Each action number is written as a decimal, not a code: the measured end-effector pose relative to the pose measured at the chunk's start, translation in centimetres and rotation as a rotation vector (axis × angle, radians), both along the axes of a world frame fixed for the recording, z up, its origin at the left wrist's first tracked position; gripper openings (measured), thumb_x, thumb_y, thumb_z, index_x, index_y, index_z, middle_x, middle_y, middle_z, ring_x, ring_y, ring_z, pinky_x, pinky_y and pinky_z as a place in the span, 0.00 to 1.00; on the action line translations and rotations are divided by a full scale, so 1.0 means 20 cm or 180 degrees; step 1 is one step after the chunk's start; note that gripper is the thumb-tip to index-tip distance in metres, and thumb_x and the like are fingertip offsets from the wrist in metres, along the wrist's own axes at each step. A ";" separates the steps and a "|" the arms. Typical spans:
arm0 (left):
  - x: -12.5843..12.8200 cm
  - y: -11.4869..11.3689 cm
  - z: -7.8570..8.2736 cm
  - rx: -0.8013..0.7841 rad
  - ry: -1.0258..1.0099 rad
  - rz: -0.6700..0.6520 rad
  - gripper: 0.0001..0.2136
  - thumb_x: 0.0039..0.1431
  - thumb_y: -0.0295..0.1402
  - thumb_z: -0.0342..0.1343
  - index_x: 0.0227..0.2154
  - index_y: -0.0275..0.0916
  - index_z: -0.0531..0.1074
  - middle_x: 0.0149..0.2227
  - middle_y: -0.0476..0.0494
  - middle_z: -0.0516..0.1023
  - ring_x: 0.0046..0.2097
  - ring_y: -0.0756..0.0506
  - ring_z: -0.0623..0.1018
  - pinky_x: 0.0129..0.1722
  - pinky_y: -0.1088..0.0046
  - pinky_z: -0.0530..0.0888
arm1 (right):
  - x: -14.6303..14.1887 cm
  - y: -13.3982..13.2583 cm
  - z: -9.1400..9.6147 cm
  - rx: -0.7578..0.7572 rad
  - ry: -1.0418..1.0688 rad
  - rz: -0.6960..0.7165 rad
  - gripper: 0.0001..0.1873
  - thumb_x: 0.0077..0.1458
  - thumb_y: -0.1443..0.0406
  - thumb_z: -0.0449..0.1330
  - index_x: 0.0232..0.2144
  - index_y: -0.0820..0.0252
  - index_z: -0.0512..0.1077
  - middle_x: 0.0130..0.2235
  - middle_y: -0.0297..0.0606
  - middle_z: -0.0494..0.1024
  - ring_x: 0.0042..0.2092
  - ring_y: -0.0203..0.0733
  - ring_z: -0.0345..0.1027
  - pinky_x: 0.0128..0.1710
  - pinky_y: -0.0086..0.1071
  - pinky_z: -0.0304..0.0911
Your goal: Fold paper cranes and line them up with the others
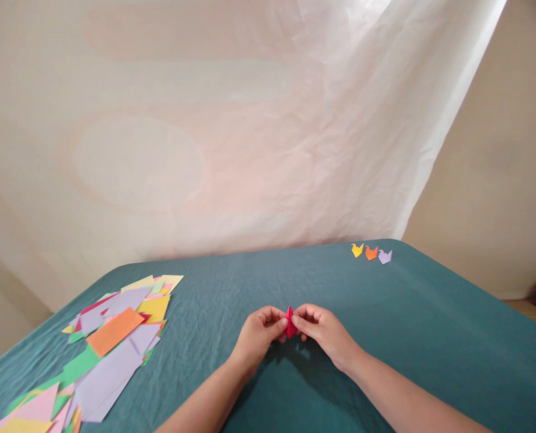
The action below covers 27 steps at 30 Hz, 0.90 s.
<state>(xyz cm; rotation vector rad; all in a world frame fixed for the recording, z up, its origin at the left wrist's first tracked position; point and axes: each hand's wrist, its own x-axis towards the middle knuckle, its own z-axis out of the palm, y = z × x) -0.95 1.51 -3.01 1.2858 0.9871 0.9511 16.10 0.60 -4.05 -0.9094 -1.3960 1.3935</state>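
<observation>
Backdrop (249, 150) of pale, creased sheeting hangs beyond the hands and takes up most of the view above them. Table cover (222, 288), a dark green cloth, lies below the hands and extends to both sides, with wrinkles noted to their left. Paper pile (107, 382), left of the hands and well apart from them, consists of loose, overlapping sheets in lavender, green, pink, yellow and orange. Left hand (256, 338) and right hand (325, 332) face each other above a shadow; whether either rests on the cloth cannot be determined. Each has thumb and fingertips pinched together on the red folded paper (290, 331), which sits between them, narrow, upright and pointed at top and bottom. Beyond the hands and to their right, near the far edge, three small bird-like paper figures lie in a close row: yellow figure (357, 251) nearest the hands' side, orange figure (371, 254) next, lavender figure (385, 257) outermost.
</observation>
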 end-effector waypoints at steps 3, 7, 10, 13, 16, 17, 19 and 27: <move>0.00 0.00 0.00 0.0019 0.0005 -0.0030 0.12 0.49 0.38 0.62 0.28 0.33 0.69 0.24 0.47 0.74 0.24 0.52 0.71 0.26 0.78 0.68 | 0.00 0.00 -0.01 0.0058 -0.0077 0.0057 0.12 0.55 0.57 0.58 0.31 0.61 0.70 0.28 0.34 0.73 0.29 0.34 0.64 0.28 0.27 0.59; 0.00 -0.01 0.00 -0.0056 0.0058 -0.0158 0.12 0.52 0.38 0.60 0.29 0.33 0.68 0.23 0.45 0.75 0.24 0.51 0.73 0.25 0.77 0.69 | 0.00 0.01 -0.03 0.0133 -0.0240 0.0011 0.11 0.56 0.57 0.58 0.30 0.60 0.69 0.27 0.33 0.73 0.27 0.34 0.63 0.27 0.26 0.58; 0.01 -0.02 0.02 -0.0191 0.0010 -0.0182 0.13 0.53 0.41 0.58 0.30 0.33 0.68 0.25 0.43 0.76 0.25 0.49 0.75 0.26 0.75 0.71 | 0.00 0.02 -0.04 0.0143 -0.0372 -0.0122 0.12 0.56 0.57 0.57 0.29 0.60 0.68 0.25 0.31 0.71 0.26 0.33 0.61 0.25 0.26 0.58; 0.01 -0.02 0.02 -0.0223 0.0003 -0.0193 0.13 0.51 0.40 0.60 0.32 0.34 0.68 0.26 0.43 0.77 0.27 0.48 0.76 0.28 0.73 0.72 | 0.00 0.02 -0.04 0.0180 -0.0473 -0.0260 0.11 0.55 0.57 0.57 0.29 0.60 0.68 0.24 0.30 0.70 0.25 0.33 0.61 0.25 0.26 0.57; 0.02 -0.03 0.03 -0.0128 0.0116 -0.0159 0.11 0.48 0.35 0.62 0.31 0.34 0.69 0.23 0.46 0.76 0.25 0.49 0.75 0.28 0.73 0.72 | 0.00 0.01 -0.03 0.0266 -0.0485 -0.0291 0.09 0.55 0.59 0.58 0.30 0.60 0.69 0.26 0.31 0.71 0.27 0.34 0.63 0.27 0.26 0.58; 0.03 -0.03 0.03 -0.0069 0.0171 -0.0134 0.10 0.48 0.34 0.61 0.30 0.34 0.69 0.23 0.47 0.75 0.24 0.50 0.75 0.27 0.74 0.72 | 0.00 0.00 -0.02 0.0292 -0.0475 -0.0270 0.09 0.54 0.60 0.59 0.30 0.60 0.69 0.27 0.32 0.72 0.28 0.34 0.64 0.28 0.26 0.59; 0.03 -0.04 0.02 0.0078 0.0319 -0.0083 0.07 0.49 0.32 0.60 0.28 0.34 0.69 0.22 0.47 0.75 0.23 0.51 0.73 0.27 0.75 0.71 | -0.01 0.00 -0.01 0.0329 -0.0483 -0.0233 0.08 0.54 0.60 0.59 0.31 0.60 0.70 0.28 0.33 0.74 0.29 0.35 0.65 0.30 0.27 0.60; 0.04 -0.05 0.01 0.0640 0.1141 0.0025 0.06 0.52 0.33 0.55 0.27 0.36 0.72 0.24 0.49 0.74 0.25 0.51 0.72 0.26 0.77 0.67 | 0.00 -0.02 0.04 0.0437 -0.0878 -0.0427 0.08 0.54 0.61 0.58 0.30 0.60 0.72 0.27 0.34 0.76 0.30 0.37 0.69 0.31 0.28 0.61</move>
